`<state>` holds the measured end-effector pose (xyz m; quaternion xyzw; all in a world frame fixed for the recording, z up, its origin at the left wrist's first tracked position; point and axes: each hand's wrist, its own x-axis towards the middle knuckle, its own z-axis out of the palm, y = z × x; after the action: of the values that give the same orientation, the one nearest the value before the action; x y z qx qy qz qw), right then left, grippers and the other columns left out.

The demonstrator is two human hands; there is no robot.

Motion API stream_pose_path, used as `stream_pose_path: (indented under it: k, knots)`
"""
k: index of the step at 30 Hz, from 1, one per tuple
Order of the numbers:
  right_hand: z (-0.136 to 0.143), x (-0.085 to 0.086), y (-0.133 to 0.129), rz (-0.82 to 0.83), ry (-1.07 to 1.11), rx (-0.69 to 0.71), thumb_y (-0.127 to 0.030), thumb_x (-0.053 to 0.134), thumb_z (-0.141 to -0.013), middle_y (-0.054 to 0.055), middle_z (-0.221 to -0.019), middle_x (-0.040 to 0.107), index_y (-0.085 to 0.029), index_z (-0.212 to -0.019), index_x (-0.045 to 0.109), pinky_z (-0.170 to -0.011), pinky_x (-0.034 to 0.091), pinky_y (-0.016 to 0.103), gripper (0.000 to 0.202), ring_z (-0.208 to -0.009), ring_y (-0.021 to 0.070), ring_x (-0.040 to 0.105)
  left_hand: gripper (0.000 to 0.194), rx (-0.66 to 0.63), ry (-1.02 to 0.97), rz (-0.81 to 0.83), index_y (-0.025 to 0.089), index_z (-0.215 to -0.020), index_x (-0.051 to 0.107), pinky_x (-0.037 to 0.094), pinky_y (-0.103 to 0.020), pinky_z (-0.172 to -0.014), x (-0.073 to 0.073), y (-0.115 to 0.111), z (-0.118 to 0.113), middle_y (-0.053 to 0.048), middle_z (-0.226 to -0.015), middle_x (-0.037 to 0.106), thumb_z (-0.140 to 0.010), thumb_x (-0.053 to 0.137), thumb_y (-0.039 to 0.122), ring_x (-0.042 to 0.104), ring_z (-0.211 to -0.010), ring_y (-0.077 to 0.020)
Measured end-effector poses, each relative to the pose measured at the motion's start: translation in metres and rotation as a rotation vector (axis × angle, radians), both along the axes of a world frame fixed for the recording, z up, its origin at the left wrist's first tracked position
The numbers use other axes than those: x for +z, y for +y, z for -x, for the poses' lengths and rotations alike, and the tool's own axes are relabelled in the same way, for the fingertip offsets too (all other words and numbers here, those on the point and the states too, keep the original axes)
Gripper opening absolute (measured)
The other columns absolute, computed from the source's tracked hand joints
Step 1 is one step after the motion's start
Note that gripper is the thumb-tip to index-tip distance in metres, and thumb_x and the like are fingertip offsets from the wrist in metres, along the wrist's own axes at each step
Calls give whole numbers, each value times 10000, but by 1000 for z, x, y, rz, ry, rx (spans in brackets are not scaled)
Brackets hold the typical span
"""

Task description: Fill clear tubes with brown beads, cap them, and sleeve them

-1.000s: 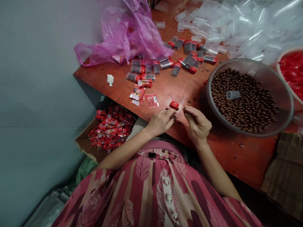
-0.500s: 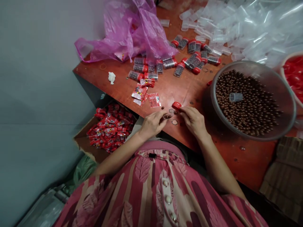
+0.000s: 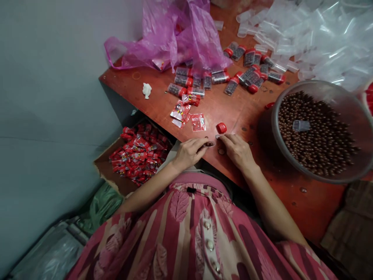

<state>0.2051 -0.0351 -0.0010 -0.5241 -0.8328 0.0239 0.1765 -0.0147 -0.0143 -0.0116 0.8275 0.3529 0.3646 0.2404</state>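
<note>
My left hand (image 3: 189,153) is closed around a small clear plastic tube (image 3: 212,144), its mouth facing right, with brown chocolate balls (image 3: 208,144) inside. One loose brown ball (image 3: 206,137) lies on the table just beyond those fingers. My right hand (image 3: 237,151) rests low on the table, its fingertips together and touching the surface; whatever is under them is hidden. A red cap (image 3: 221,128) sits on the table just beyond the right fingertips, apart from them.
At right stands a big tub (image 3: 275,128) of brown balls with a small cup (image 3: 301,125) on top. Filled red-capped tubes (image 3: 231,86), red packets (image 3: 180,111) and a pink bag (image 3: 163,42) lie farther back. Empty tubes (image 3: 287,49) are heaped behind. A carton (image 3: 101,171) holds red packets.
My right hand has let go of the red cap, which now lies on the table. Its fingers have come down to the table surface. My left hand still holds the tube; the view has shifted slightly.
</note>
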Motion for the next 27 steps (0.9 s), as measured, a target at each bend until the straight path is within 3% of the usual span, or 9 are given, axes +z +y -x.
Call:
stream_pose_path:
  k: [4,10,14,17,23,25,27]
  knots:
    - [13,13,0,-60,337,3,-155,511,-919,72,-994,709,-223,-1097,650,-814,540,301,236,-910,177,668,217,-14,12,-3,147,-1098,605,544,-287,-864,1,1,1,-68,-1011,719,-896,527,171,682,-931,-148]
    - [34,28,-1,-70,335,166,-109,508,-906,91,-1026,721,-222,-1168,635,-842,551,347,312,-929,189,676,216,23,34,-50,143,-1080,593,555,-297,-839,-4,1,2,-67,-991,722,-872,535,153,687,-898,-160]
    - [31,22,1,-39,446,70,-143,530,-907,63,-1008,731,-235,-1135,650,-837,554,330,274,-920,180,688,214,45,9,-66,148,-1081,593,554,-280,-822,-4,0,7,-65,-987,724,-874,543,162,688,-889,-151]
    - [28,13,3,5,379,-11,-192,513,-923,66,-1013,723,-232,-1101,659,-823,551,335,233,-925,192,681,222,123,-42,-71,159,-1094,597,546,-259,-820,0,1,17,-52,-980,727,-874,563,175,685,-879,-138]
    - [43,-4,4,114,5,93,-141,402,-939,124,-1119,669,-194,-1167,627,-830,507,388,324,-951,238,610,221,292,-47,-7,183,-1100,603,547,-259,-829,9,5,36,-49,-1016,718,-889,559,232,682,-907,-142]
    - [46,-6,4,123,-9,70,-126,390,-935,124,-1049,678,-184,-1115,647,-795,507,372,319,-903,232,609,230,280,-58,11,178,-1115,599,544,-262,-840,9,6,36,-56,-1029,712,-895,550,224,676,-932,-144]
    - [45,-5,4,109,120,12,-153,418,-938,97,-965,690,-197,-1041,663,-772,520,344,270,-865,213,628,235,224,-71,24,176,-1128,595,540,-266,-856,7,6,32,-59,-1034,708,-903,538,212,670,-947,-141]
